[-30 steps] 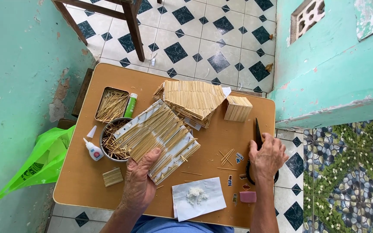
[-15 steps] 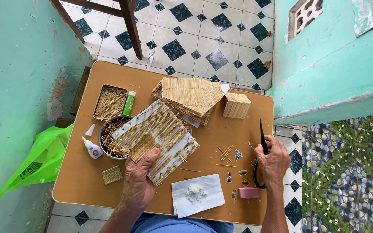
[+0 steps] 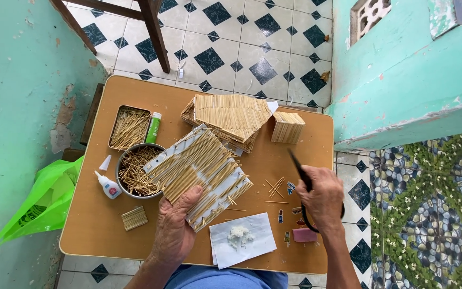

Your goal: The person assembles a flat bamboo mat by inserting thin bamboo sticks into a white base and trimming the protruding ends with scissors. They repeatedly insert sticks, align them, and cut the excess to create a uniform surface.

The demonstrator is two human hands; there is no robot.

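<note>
Fingers of the left hand point(image 3: 175, 227) lie spread and flat on the near end of a panel of glued toothpicks point(image 3: 201, 168) backed with white card, pressing it against the desk rather than closing round it. That panel sits at the middle of the desk point(image 3: 92, 235), slanting from the near edge toward the far left, its upper corner overlapping a round metal bowl of loose sticks point(image 3: 135, 171).

Over the last second the right hand point(image 3: 322, 198) has lifted a pair of black scissors point(image 3: 303, 184) off the right side of the desk; it now grips the handles with closed fingers, blades pointing up toward the panel. The panel and left hand have barely moved. A cut looks about to start, trimming seeming likely.

Just beyond the panel lies a larger stick-built roof piece point(image 3: 231, 115), with a small stick block point(image 3: 287, 127) to its right. A rectangular tin of toothpicks point(image 3: 129, 127) and a green glue stick point(image 3: 153, 127) sit at the far left; a white glue bottle point(image 3: 108, 186) rests by the left edge. White paper point(image 3: 241, 241) lies at the near edge.
</note>
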